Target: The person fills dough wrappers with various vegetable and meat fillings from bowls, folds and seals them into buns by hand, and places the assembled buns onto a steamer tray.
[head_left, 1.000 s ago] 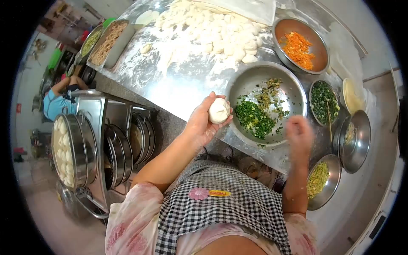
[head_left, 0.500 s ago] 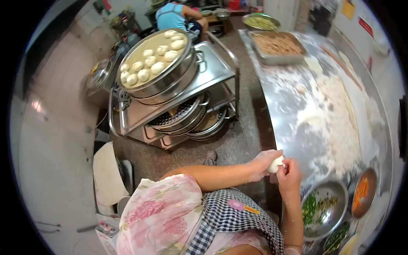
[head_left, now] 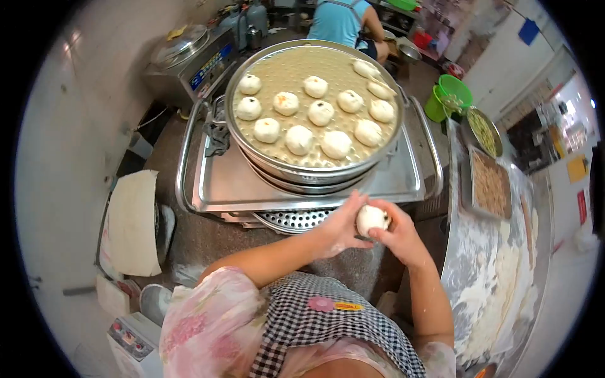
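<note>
Between my two hands is a round white filled bun (head_left: pixel 372 220) with a dark spot on its right side. My left hand (head_left: pixel 343 230) cups it from the left, and my right hand (head_left: pixel 400 234) grips it from the right, thumb across its front. Just beyond them stands a large round steamer tray (head_left: pixel 302 60), its pale lining dotted with several similar buns (head_left: pixel 321 113). The tray rests on more stacked steamer layers on a metal cart (head_left: pixel 217 183).
To the right is a floury steel table (head_left: pixel 469 258) with rolled dough (head_left: pixel 498 296), a rolling pin (head_left: pixel 527 230) and a pan of brown filling (head_left: pixel 489 184). A person in a blue top (head_left: pixel 340 22) sits at the back. Green buckets (head_left: pixel 449 97) stand behind the table.
My view and both hands have turned left from the floury table to the steamer cart. The bun has come along, now held between both hands in front of the tray.
</note>
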Motion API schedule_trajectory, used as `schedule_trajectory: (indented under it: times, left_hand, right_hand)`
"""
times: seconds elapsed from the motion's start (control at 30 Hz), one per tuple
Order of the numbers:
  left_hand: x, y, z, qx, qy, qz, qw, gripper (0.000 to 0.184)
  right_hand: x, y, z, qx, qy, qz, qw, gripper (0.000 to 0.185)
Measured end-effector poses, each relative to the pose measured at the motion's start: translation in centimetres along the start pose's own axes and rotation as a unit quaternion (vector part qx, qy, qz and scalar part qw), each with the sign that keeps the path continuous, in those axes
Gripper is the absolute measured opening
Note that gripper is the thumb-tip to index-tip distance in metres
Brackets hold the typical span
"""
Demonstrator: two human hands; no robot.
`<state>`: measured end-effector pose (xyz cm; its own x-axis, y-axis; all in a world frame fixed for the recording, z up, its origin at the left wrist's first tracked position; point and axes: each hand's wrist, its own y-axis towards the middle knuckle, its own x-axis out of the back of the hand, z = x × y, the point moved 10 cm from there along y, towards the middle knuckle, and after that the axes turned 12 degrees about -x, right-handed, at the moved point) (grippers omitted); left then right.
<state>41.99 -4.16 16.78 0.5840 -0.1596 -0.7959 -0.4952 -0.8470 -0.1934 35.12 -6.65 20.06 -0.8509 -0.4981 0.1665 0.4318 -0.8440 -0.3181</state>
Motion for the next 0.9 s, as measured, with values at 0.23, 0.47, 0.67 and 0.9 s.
schedule_trajectory:
  times: [0.23, 0.47, 0.67, 0.9]
  left_hand:
    - [12.8, -9.8, -5.8, -0.071, 0.074, -0.131, 0.986, 0.06]
    - [20.8, -24.2, -0.1, -0.179, 0.043, -0.453, 0.872, 0.064]
    - [21.6, -27.8, 5.0, -0.183, -0.016, -0.544, 0.819, 0.06]
    - [18.8, -17.6, -1.7, -0.08, 0.245, -0.319, 0.912, 0.04]
  right_hand:
    - [-3.6, 16.8, 10.8, 0.001, 0.013, 0.108, 0.994, 0.059]
    - [-7.5, 35.1, 19.8, 0.174, -0.32, -0.043, 0.93, 0.054]
    - [-9.4, 40.8, 15.9, 0.18, -0.447, -0.062, 0.874, 0.059]
    - [6.7, 21.3, 15.5, 0.205, -0.136, -0.165, 0.955, 0.015]
